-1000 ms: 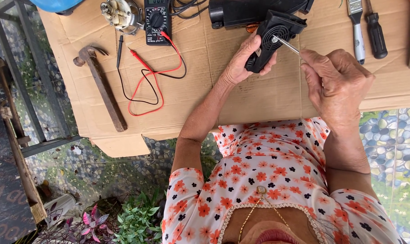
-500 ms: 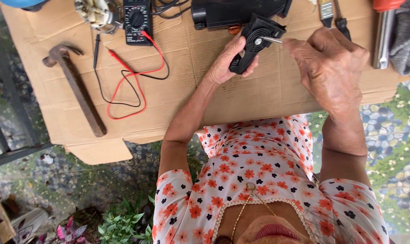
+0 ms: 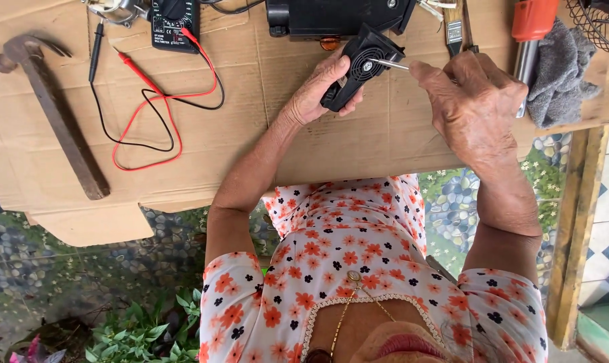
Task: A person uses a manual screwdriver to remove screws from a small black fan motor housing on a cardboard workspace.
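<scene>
The left hand (image 3: 318, 91) has its grip closed around a small black fan housing (image 3: 360, 66), tilted just above the cardboard sheet (image 3: 250, 121) on the table. The right hand (image 3: 475, 107), just right of the housing, pinches a screwdriver (image 3: 392, 64) whose metal tip touches the round hub. A black multimeter (image 3: 173, 23) lies well left of the housing.

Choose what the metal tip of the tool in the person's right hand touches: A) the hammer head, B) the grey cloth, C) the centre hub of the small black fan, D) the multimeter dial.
C: the screwdriver tip from the right hand meets the hub of the small black fan, held by the left hand.
</scene>
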